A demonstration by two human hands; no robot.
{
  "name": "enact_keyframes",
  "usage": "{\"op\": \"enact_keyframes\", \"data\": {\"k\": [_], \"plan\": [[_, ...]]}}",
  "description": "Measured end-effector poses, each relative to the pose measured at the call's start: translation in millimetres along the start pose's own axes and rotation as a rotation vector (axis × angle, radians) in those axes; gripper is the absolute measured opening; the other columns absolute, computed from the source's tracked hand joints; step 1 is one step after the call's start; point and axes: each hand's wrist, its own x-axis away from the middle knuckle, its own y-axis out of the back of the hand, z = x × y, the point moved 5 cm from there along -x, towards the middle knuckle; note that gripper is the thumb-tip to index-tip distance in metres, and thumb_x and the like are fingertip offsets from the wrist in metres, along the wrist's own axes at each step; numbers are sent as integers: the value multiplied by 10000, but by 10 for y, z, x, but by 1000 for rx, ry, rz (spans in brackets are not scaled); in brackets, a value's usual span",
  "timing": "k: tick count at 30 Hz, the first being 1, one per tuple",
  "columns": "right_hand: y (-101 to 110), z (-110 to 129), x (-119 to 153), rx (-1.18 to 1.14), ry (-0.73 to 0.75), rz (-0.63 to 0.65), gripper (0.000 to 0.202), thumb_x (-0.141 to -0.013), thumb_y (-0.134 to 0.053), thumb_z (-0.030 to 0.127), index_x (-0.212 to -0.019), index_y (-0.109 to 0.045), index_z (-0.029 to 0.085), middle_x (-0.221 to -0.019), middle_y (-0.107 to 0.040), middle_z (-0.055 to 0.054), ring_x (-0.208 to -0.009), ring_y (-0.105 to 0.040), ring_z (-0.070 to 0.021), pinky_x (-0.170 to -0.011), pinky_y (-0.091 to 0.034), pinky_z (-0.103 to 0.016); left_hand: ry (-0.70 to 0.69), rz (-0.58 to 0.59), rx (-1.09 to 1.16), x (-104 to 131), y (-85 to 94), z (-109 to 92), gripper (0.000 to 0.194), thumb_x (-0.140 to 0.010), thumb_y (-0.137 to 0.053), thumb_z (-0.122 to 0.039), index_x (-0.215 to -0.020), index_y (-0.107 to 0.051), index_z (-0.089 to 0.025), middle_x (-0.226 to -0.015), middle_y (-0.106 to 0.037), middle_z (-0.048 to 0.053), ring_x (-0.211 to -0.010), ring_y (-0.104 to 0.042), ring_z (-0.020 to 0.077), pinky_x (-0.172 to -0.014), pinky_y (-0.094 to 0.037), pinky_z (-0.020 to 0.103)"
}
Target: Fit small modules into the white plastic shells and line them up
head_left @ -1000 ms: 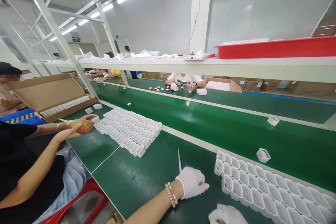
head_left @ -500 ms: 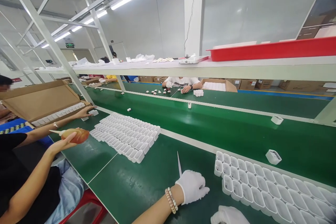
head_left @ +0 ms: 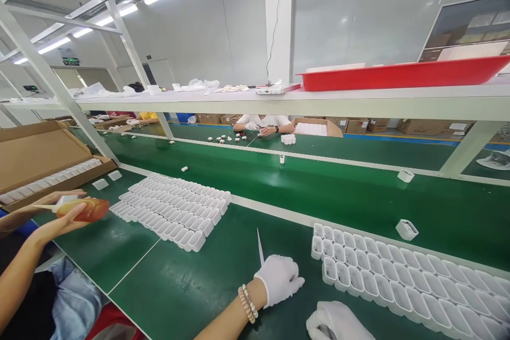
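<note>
My left hand [head_left: 280, 280], in a white glove with a beaded bracelet at the wrist, is curled just above the green table. A thin white pointed tool [head_left: 260, 247] sticks up from behind it, its lower end hidden by the hand. My right hand [head_left: 334, 321], also gloved, is closed at the bottom edge, and whatever its fingers hold is hidden. Right of both hands stand rows of white open cups [head_left: 384, 289]. Another block of white cups [head_left: 175, 207] stands farther left on the table.
At the left, a co-worker's hands hold an amber bottle [head_left: 90, 210] beside a cardboard box [head_left: 43, 156]. White housings [head_left: 407, 229] sit on the green belt [head_left: 319, 186]. Above runs a shelf with a red tray [head_left: 398, 75]. A person [head_left: 263, 123] sits opposite.
The view has turned slightly right, so most things appear farther left. The co-worker's far hand has drawn back from the table to the bottle, with a white piece. My hands keep nearly the same pose.
</note>
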Motion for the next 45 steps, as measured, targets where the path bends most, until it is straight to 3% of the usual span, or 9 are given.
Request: {"op": "enact_keyframes", "data": {"k": [14,26,36,45], "plan": [[-37,-49,31,56,41,-32,224,-874,-493,269,-723,-656,249,-722,-640,27,-646,-544,-122,-642,-356,-234,-15,-15,27,1,-42,22,336,-908,-490,-412,-740,-661,-177,-773,-678,45,-709,-649,205,-706,-480,301],[30,44,12,68,65,-18,188,-770,-495,149,-589,-496,202,-593,-481,53,-558,-399,-94,-587,-277,-244,-3,-9,21,1,-26,21,328,-908,-485,-396,-734,-654,-175,-776,-684,47,-712,-654,216,-682,-473,304],[-7,11,-12,-14,97,-15,200,-712,-490,122,-546,-408,195,-505,-368,71,-501,-334,-87,-578,-283,-230,5,22,6,10,-18,24,311,-924,-458,-378,-788,-660,-184,-823,-688,41,-754,-656,209,-712,-465,300],[-13,-19,-11,-42,88,-34,147,-712,-487,140,-591,-497,222,-558,-431,71,-541,-397,-85,-594,-294,-218,9,27,3,25,-5,21,294,-925,-455,-355,-784,-646,-182,-835,-686,51,-772,-661,228,-711,-460,318]]}}
